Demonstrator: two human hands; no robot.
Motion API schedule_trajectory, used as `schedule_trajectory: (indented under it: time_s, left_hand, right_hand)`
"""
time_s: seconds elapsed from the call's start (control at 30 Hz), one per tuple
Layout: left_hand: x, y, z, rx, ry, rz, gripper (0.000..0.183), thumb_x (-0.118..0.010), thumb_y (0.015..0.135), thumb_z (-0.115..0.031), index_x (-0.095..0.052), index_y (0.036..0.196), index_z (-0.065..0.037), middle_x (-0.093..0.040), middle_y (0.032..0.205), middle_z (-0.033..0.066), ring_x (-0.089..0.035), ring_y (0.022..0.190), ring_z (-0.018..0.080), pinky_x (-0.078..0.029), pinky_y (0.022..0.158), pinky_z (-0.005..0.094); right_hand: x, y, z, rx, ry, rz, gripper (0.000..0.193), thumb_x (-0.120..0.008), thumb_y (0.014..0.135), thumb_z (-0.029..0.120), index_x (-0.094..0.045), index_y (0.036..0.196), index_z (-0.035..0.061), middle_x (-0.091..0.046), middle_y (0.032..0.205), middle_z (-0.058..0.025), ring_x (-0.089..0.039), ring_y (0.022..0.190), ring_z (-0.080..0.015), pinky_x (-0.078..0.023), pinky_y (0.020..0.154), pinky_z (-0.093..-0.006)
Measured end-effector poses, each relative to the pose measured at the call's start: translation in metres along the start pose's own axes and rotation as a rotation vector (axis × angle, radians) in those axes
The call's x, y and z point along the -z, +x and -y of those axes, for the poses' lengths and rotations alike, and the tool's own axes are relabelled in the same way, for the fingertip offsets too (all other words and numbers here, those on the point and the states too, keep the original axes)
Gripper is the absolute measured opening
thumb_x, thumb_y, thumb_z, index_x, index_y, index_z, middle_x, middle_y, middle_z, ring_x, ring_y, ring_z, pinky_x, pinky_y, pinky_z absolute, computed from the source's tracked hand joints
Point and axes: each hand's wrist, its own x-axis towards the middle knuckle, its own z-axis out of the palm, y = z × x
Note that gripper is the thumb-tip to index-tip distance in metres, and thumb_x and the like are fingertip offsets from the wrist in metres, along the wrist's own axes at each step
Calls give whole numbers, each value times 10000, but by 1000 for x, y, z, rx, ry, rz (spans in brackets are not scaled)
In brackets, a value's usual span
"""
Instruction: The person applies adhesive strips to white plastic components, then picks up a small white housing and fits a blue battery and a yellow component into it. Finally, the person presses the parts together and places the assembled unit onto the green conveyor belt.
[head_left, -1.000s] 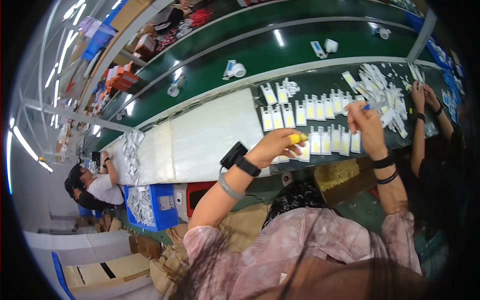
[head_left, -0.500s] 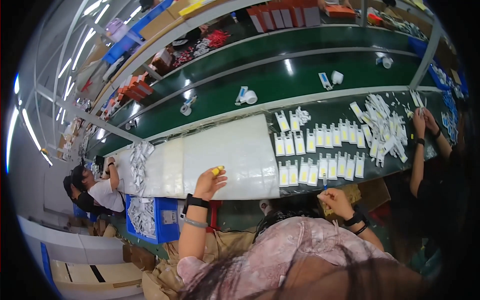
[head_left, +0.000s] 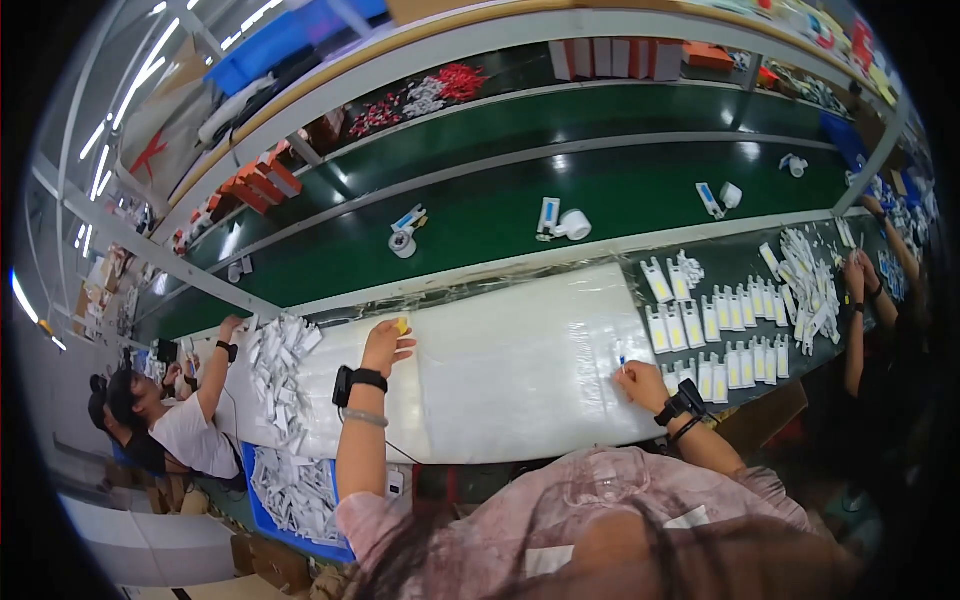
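My left hand [head_left: 386, 350] is raised over the white sheeted tabletop [head_left: 520, 350], its fingers closed around a small yellow piece [head_left: 403, 326]. At the right end of that sheet, my right hand [head_left: 642, 386] pinches a small blue-tipped piece [head_left: 622, 361], mostly hidden by the fingers. Just right of this hand, flat white parts with yellow panels [head_left: 690, 325] stand in rows on the dark bench. A pile of white strips [head_left: 278, 370] lies on the sheet to the left of my left hand.
A blue bin [head_left: 345, 552] of white strips sits below the bench at left. Co-workers' hands work at left [head_left: 230, 327] and far right [head_left: 858, 270]. Beyond the bench, a green conveyor [head_left: 480, 215] carries white round pieces. A metal shelf frame [head_left: 190, 270] rises at left.
The view has swung left. My right hand has moved from the rows' front edge onto the white sheet with its small piece; my left hand has moved left, still holding the yellow piece.
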Motion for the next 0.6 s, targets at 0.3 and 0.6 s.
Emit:
schedule_trajectory:
  time_s: [0.3, 0.6]
  left_hand:
    - [39, 226, -16, -51, 133, -108, 396, -658, 858, -170, -560, 1226, -62, -665, 999, 133, -678, 924, 249, -543, 705, 414]
    - [21, 320, -30, -493, 811, -421, 790, -869, 641, -281, -503, 1313, -83, -574, 1214, 185, -565, 1112, 381, -462, 965, 471]
  right_hand:
    - [-40, 35, 9, -151, -421, -444, 290, -698, 870, 245, -553, 946, 6, -654, 703, -175, -665, 654, -330, -506, 586, -405]
    - [-49, 50, 39, 13, -519, -508, 201, -636, 900, 110, -554, 1064, 27, -585, 693, -120, -590, 623, -247, -465, 572, -363]
